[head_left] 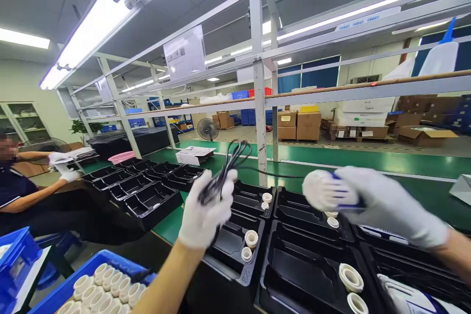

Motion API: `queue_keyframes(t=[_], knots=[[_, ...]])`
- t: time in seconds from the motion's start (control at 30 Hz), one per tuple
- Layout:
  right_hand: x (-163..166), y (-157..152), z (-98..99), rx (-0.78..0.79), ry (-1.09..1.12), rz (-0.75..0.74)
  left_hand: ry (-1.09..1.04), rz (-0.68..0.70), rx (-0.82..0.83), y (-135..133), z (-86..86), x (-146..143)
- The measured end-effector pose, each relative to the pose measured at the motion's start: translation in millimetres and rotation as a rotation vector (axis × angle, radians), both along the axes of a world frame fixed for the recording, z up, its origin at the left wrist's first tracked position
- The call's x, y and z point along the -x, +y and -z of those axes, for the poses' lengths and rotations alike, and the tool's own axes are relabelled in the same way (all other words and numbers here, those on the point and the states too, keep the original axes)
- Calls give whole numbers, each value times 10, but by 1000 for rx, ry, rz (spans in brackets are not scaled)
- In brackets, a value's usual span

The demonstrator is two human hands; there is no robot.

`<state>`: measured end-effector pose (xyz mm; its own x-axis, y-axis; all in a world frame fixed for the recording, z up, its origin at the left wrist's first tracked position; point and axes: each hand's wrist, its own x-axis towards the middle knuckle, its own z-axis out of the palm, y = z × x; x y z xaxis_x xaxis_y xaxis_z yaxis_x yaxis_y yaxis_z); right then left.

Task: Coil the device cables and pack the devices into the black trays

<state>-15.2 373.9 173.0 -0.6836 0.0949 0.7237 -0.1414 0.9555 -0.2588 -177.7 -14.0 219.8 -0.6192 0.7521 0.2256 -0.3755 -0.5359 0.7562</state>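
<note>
My left hand (206, 213), in a white glove, is shut on a coiled black cable (230, 159) that loops up above the fist. My right hand (382, 203), also gloved, grips a white and blue round device (326, 190), raised over the black plastic trays (290, 206) on the green conveyor. Small white rings (251, 238) sit in the tray compartments below both hands. One tray at the lower right holds larger white rings (350, 278) and a white and blue device (408, 299).
A blue bin (110, 260) of white rings stands at my lower left. More black trays (147, 198) run along the belt to the left, where a seated person in white gloves (68, 174) works. A metal upright (260, 127) rises behind the trays. Cardboard boxes stand across the aisle.
</note>
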Motion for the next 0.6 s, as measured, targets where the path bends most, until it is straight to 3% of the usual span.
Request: queue_keyframes(t=[0.1, 0.13, 0.2, 0.27, 0.4, 0.53, 0.6], knots=[[585, -15, 591, -304, -248, 40, 138, 50, 96, 587, -769, 417], [776, -8, 752, -353, -333, 66, 173, 84, 177, 815, -934, 533], [1097, 25, 988, -369, -476, 107, 244, 148, 354, 1263, -1096, 712], [1311, 80, 1120, -305, -591, 126, 303, 177, 487, 1657, -1075, 829], [1515, 211, 1310, -60, -758, 133, 398, 161, 594, 2244, -797, 968], [1609, 263, 1601, 26, -857, 102, 417, 159, 639, 2623, -525, 1101], [1597, 250, 1631, -5, -859, 103, 422, 174, 623, 2733, -432, 1165]])
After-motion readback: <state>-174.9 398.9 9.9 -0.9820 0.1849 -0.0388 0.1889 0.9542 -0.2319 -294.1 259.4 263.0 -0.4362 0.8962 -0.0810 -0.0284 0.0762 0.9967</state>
